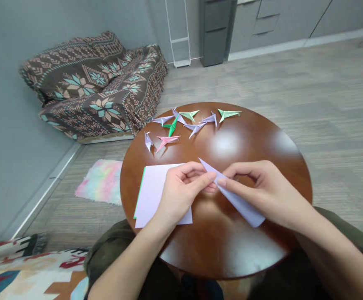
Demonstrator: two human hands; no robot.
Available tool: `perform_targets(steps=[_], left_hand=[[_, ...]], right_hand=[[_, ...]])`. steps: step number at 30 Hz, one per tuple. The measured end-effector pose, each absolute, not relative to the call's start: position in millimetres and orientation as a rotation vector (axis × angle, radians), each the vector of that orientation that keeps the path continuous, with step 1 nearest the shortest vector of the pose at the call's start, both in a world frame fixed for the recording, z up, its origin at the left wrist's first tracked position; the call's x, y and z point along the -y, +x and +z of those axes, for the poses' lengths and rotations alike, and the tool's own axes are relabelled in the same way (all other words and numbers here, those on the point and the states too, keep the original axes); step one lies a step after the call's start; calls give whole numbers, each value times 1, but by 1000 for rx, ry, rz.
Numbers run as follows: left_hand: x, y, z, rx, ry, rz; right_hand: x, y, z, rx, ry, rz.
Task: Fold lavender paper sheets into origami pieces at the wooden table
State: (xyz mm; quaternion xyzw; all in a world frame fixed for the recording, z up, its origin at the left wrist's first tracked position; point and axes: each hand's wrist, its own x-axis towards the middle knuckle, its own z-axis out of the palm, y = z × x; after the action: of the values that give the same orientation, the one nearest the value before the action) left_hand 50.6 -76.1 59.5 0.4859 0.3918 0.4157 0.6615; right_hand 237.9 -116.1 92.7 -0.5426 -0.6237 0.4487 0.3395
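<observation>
Both my hands pinch a folded lilac paper piece [237, 201], a long narrow kite shape, just above the round brown table [262, 137]. My left hand [181, 191] grips it near the middle with thumb and fingers. My right hand [262, 189] presses its edge with the fingertips. Under my left hand lies a small stack of flat paper sheets [152, 196], lilac on top with a green edge showing. Several finished folded paper figures [194, 121] in lilac, green and pink lie along the far side of the table.
A sofa with a patterned brown cover [97, 83] stands at the back left against the grey wall. A pastel fluffy mat [102, 181] lies on the floor left of the table. Grey cabinets [262, 25] line the far wall. A patterned rug [22, 271] shows at bottom left.
</observation>
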Motion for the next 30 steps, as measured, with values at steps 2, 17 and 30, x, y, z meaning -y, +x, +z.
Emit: perform_targets(steps=[2,17,30], left_hand=[[76,50,61,-897,1117,904],[77,50,60,-964,1138,959],[78,50,61,-937,1222,959]], right_hand=[[117,238,93,1648,-1419,1117],[117,237,92,1623,-1368,1127],[116,235,85,1653,-1314,1258]])
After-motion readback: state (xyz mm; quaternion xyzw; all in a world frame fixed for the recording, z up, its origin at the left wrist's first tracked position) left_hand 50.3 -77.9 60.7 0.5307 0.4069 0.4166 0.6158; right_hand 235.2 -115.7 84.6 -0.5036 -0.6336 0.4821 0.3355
